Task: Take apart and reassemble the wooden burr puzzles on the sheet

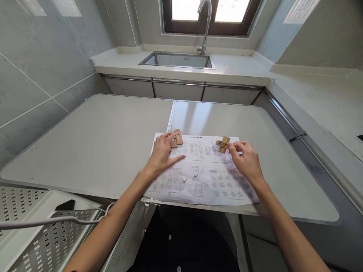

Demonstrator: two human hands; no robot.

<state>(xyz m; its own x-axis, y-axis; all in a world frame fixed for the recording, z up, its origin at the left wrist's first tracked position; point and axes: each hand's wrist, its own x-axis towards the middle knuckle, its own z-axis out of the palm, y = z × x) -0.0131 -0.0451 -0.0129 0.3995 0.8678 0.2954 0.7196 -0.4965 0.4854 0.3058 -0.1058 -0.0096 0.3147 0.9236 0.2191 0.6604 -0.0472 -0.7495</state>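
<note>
My right hand point(246, 158) pinches one arm of a cross-shaped wooden puzzle piece point(221, 144) between thumb and fingers, above the right side of a printed paper sheet point(190, 192). A dark mark like a 2 shows on the piece. Flat wooden pieces with cut-out slots point(178, 136) lie at the sheet's upper left. My left hand point(161, 153) rests over their near side, fingertips touching them and thumb stretched out to the right across the paper. Part of those wooden pieces is hidden under the fingers.
The sheet of small line diagrams lies on a pale folding table point(113, 143) with a centre seam. Behind the table is a counter with a steel sink point(181, 60) and faucet point(205, 26). A grey cable point(51, 223) and perforated white rack point(56, 241) are at lower left.
</note>
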